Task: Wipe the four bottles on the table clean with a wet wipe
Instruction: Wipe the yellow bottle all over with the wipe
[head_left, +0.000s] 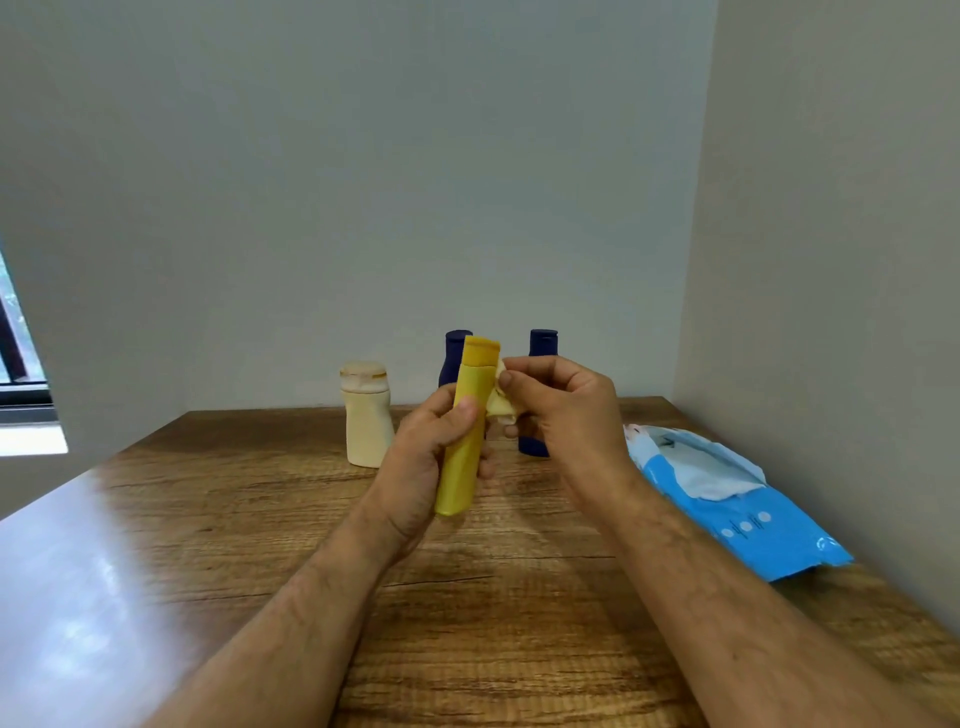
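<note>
Holding the yellow bottle (464, 431) upright and slightly tilted above the middle of the tabletop (249, 519), cap uppermost, clear of the wood. Left hand (423, 462) wrapped round its lower body, thumb across the front. Right hand (563, 410) at 3 o'clock of the bottle's neck, grip pinched on a crumpled pale wet wipe (500, 400) pressed against the bottle just below the cap.

Standing behind, toward 12 o'clock, near the far edge by the wall: cream bottle (366, 415) at 11 o'clock, upright; first dark blue bottle (455, 358) directly behind the yellow one and mostly hidden by it; second dark blue bottle (540, 364) at 1 o'clock, partly hidden by the right hand. All three apart from one another.

Lying at 3 o'clock, along the right edge beside the side wall: blue wipe pack (748, 514), flap open, white sheet showing.

Bare wood from 6 to 9 o'clock, under and left of the forearms, out to the left edge, with window glare on it.
</note>
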